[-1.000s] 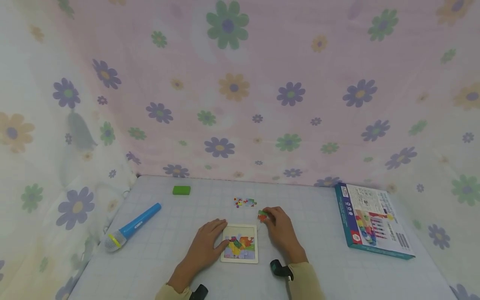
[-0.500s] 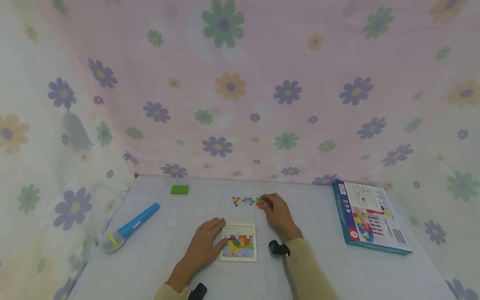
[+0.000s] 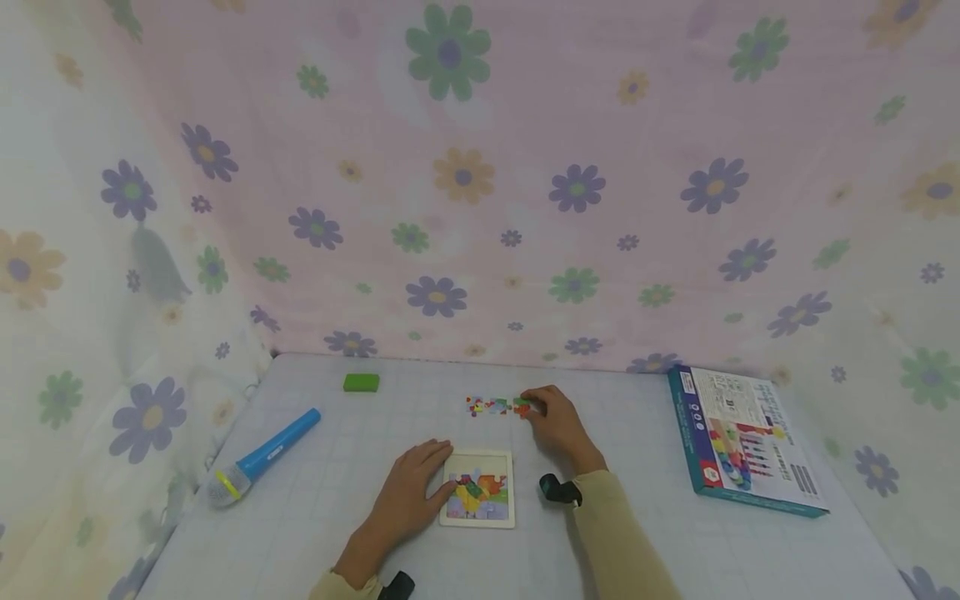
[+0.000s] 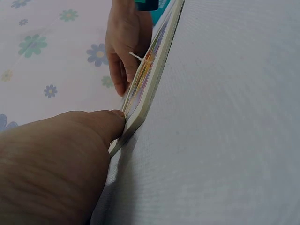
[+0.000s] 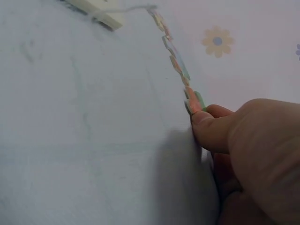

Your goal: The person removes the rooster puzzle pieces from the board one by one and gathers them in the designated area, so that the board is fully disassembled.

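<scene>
A small square jigsaw puzzle in a pale frame [image 3: 477,524] lies before me, its picture partly filled, with bare board along the top. My left hand [image 3: 408,483] rests at the frame's left side, fingers extended and thumb over the edge; in the left wrist view the thumb [image 4: 105,123] presses on the frame's corner. Beyond the frame, my right hand [image 3: 561,429] pinches a red and green puzzle piece [image 5: 194,101] between thumb and forefinger. That piece is at the right end of a short row of loose puzzle pieces [image 3: 491,406], low at the table surface.
A blue toy microphone [image 3: 279,442] lies at the left, and a green block [image 3: 362,382] sits at the back left. On the right is a flat printed box [image 3: 750,442]. Flowered curtains [image 3: 510,208] rise behind the white-covered table [image 3: 360,567].
My right hand has moved away from me with the puzzle piece, from beside the frame to the right end of the loose row. My left hand stays on the frame.
</scene>
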